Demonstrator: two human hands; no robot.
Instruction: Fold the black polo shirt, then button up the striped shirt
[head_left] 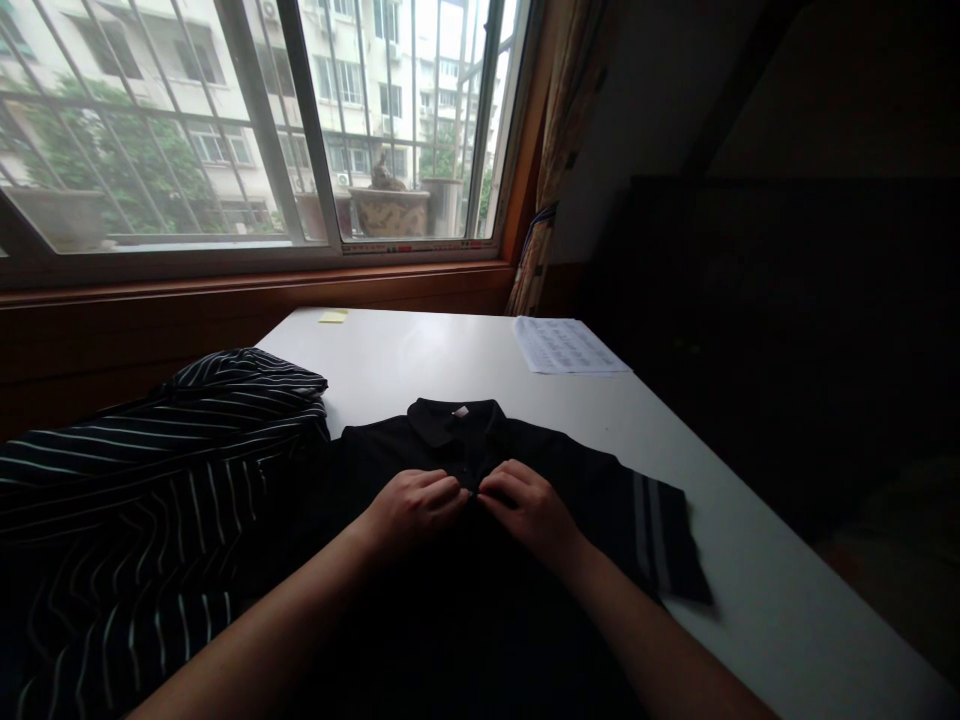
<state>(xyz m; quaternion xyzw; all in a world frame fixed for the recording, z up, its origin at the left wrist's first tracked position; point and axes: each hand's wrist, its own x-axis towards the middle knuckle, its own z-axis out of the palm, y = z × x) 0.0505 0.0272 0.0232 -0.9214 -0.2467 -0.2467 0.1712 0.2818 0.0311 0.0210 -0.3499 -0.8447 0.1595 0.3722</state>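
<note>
A black polo shirt (577,480) lies spread on the white table (450,350), its collar towards the window and a small pale label inside the neck. Two grey stripes cross the sleeve on the right. At the front placket, just below the collar, my left hand (420,505) pinches the cloth with its fingers closed. Close beside it, my right hand (529,505) pinches the same placket, fingertips nearly touching those of the left. Any button between the fingers is too small and dark to make out. The shirt's lower part fades into shadow.
A black garment with white stripes (172,460) is heaped at the left, against the shirt. Printed sheets (570,346) lie at the table's far right corner, and a yellow sticky note (333,316) at the far left. Behind the table is a barred window (315,130) with a curtain (544,230).
</note>
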